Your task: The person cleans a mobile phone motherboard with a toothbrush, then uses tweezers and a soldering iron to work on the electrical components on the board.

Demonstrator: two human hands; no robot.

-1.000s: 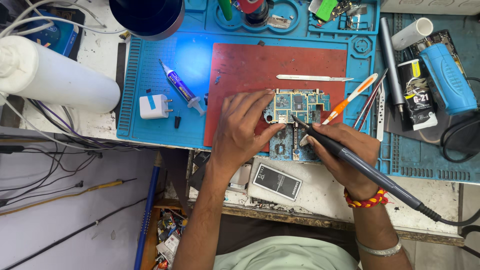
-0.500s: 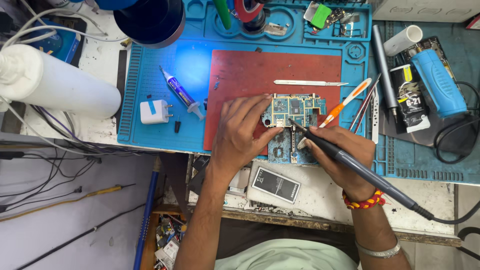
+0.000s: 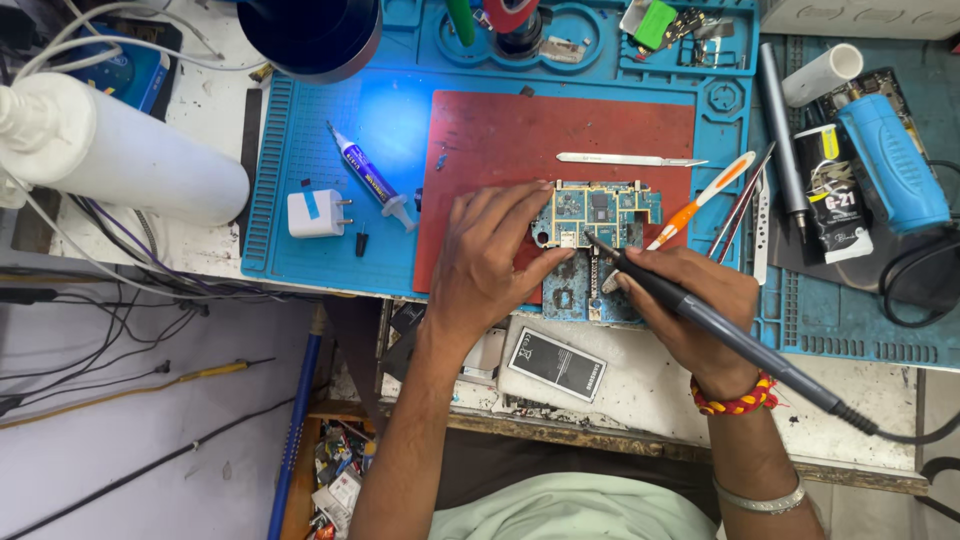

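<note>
Barely shifted since earlier frames: left hand (image 3: 490, 262) still palm-down, fingers spread, pinning circuit board (image 3: 597, 213) on red mat (image 3: 560, 140). Right hand (image 3: 690, 305) still clenched pen-style around soldering iron (image 3: 700, 318), wrist bent, tip touching the board's lower edge. Orange-white tool (image 3: 705, 198) just right of board.
</note>
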